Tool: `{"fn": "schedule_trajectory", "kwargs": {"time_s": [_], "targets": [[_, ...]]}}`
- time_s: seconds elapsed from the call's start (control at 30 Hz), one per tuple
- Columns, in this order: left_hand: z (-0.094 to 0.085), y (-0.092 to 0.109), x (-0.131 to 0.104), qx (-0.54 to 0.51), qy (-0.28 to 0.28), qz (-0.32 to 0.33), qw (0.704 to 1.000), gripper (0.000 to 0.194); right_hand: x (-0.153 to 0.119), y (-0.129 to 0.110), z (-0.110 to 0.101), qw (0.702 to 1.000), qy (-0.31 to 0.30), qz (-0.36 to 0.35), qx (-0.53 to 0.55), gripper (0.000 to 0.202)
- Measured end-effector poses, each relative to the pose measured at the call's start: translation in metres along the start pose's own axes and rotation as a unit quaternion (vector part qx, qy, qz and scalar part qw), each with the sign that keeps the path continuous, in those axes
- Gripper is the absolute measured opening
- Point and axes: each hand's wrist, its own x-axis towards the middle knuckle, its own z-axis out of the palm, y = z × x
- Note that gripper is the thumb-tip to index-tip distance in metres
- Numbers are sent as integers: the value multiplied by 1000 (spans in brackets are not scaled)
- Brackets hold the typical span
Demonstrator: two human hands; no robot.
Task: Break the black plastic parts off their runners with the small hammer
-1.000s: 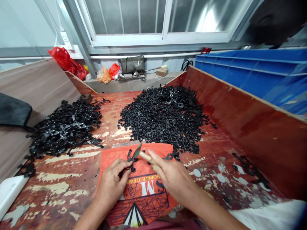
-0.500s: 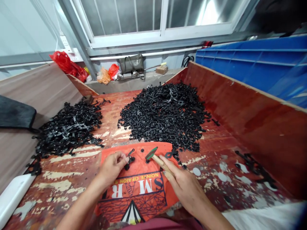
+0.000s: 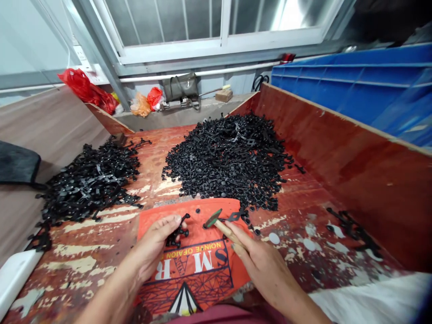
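My left hand is closed on a branching black part with small round knobs, lifted over the orange-red printed cloth. In my right hand is a small hammer, gripped by its light wooden handle, its green-edged head low over the cloth just right of the black part. A small black round piece lies on the cloth between the hands, toward the far edge. Past the hammer, a flat black piece with a diamond-shaped opening rests at the cloth's right edge.
A large heap of black parts fills the back middle of the worn red board; another heap lies left. Several black strips are at right. Wooden side walls enclose the board, with a blue crate beyond.
My left hand has raised and turned the black part, which now shows more of its knobs. The hammer has stayed almost in place; the view has shifted slightly.
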Motion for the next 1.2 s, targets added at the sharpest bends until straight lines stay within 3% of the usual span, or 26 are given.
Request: {"fn": "schedule_trajectory", "kwargs": {"time_s": [0.17,0.33,0.67,0.83,0.93,1.03,1.13,1.2], "targets": [[4,-5,8,143,-24,31,989,33,-16,13,-7,999,12,12,-44,51],[5,-20,24,332,-17,97,938,31,-27,25,-14,994,41,22,-97,51],[24,-17,32,488,16,120,864,38,-28,28,-13,995,75,19,-61,48],[27,-13,30,542,24,131,830,38,-27,29,-13,996,39,35,-77,49],[26,-13,30,535,20,138,833,39,-24,17,-20,998,29,26,-54,50],[25,-15,33,509,12,127,851,39,-19,1,-27,998,57,-17,-21,52],[23,-18,37,469,2,104,877,38,-12,-8,-23,993,102,-64,-16,54],[21,-21,38,446,-2,103,889,38,-7,-9,-15,992,93,-70,-49,54]]}}
